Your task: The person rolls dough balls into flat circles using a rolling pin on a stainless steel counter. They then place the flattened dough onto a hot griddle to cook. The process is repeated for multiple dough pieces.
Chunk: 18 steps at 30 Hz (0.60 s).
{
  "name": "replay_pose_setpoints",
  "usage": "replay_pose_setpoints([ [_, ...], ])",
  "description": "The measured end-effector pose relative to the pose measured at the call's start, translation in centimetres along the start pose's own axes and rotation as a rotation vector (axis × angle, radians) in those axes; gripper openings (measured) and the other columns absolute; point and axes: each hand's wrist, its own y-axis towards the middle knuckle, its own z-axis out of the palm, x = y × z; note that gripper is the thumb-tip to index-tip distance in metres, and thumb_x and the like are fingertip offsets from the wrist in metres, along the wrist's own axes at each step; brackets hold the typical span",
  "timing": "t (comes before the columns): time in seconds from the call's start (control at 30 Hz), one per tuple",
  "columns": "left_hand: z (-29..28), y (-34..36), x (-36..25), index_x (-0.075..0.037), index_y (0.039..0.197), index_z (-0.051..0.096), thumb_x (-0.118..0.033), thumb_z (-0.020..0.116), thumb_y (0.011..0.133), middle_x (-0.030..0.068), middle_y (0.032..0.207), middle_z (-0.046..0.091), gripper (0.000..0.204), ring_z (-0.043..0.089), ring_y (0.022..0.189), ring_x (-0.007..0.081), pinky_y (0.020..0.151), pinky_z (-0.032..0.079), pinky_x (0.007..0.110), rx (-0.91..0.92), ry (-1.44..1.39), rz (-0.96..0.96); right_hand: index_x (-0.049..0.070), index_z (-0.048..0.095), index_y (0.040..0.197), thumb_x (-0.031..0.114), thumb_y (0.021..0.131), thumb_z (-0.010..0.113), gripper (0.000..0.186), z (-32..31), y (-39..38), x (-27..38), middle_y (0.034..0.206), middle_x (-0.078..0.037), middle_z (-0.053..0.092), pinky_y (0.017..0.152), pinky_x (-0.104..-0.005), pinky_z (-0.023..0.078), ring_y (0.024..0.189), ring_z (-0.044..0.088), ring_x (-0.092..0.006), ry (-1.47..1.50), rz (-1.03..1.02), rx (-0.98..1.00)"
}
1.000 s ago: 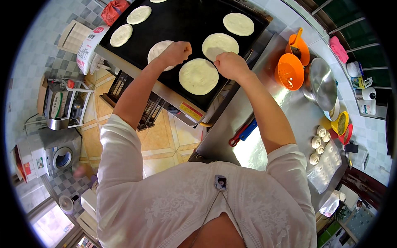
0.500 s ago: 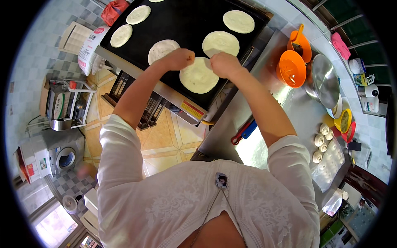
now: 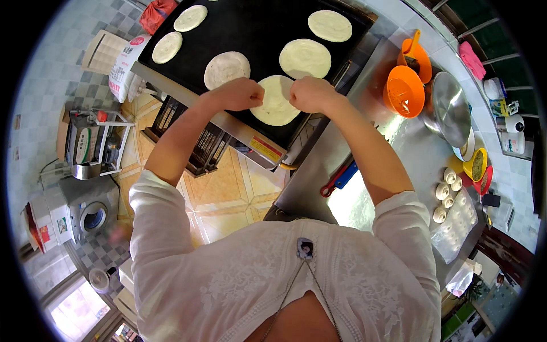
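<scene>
On a clock face laid over the view, a white plastic bag printed in red (image 3: 122, 74) stands at ten o'clock, with the square black flat griddle (image 3: 253, 34) spreading from about ten-thirty to half past twelve. On it, two small pale oval dough rounds (image 3: 167, 48) lie towards eleven, and a larger mottled off-white dough round (image 3: 227, 68) sits nearer at eleven. The left hand (image 3: 242, 94), its fingers curled in, is just past eleven, over the left rim of a smooth cream-coloured dough disc (image 3: 276, 102) lying on the griddle at twelve. At one o'clock, the right hand (image 3: 310, 94) is likewise curled, at that disc's right rim; whether either pinches the dough, I cannot tell. Two more cream ovals (image 3: 305, 58) lie beyond, between twelve and one. On the stainless-steel bench (image 3: 307, 178), orange plastic bowls (image 3: 404, 85) stand at two, and white coiled dough pieces (image 3: 443, 191) rest at three.
</scene>
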Motion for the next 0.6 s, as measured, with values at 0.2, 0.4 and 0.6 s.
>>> replay_pose_setpoints([
  [0.2, 1.0, 0.0, -1.1, -0.005, 0.083, 0.069, -0.018, 0.069, 0.082, 0.0105, 0.076, 0.067, 0.013, 0.065, 0.073, 0.0269, 0.068, 0.049, 0.039, 0.132, 0.153, -0.049, 0.015, 0.076, 0.088, 0.022, 0.082, 0.064, 0.015, 4.3, 0.3, 3.1, 0.090, -0.010, 0.073, 0.076, -0.0436, 0.056, 0.089, 0.070, -0.0321, -0.142, -0.208, -0.052],
  [0.4, -3.0, -1.5, 0.5, -0.003, 0.085, 0.068, -0.018, 0.063, 0.085, 0.0110, 0.077, 0.067, 0.015, 0.064, 0.073, 0.0246, 0.069, 0.049, 0.036, -0.031, 0.005, -0.040, 0.011, 0.076, 0.087, 0.021, 0.083, 0.059, 0.020, -1.2, -1.1, -1.0, 0.091, -0.014, 0.073, 0.076, -0.0458, 0.056, 0.088, 0.070, -0.0335, 0.114, -0.060, -0.086],
  [0.6, -1.4, 3.3, 1.9, -0.004, 0.085, 0.065, -0.012, 0.057, 0.083, 0.0103, 0.072, 0.064, 0.011, 0.062, 0.070, 0.0249, 0.066, 0.048, 0.037, -0.118, -0.029, 0.030, 0.005, 0.074, 0.098, 0.014, 0.083, 0.059, 0.024, 1.7, 0.8, 1.8, 0.106, -0.015, 0.072, 0.083, -0.0420, 0.057, 0.100, 0.070, -0.0300, -0.199, -0.061, 0.010],
])
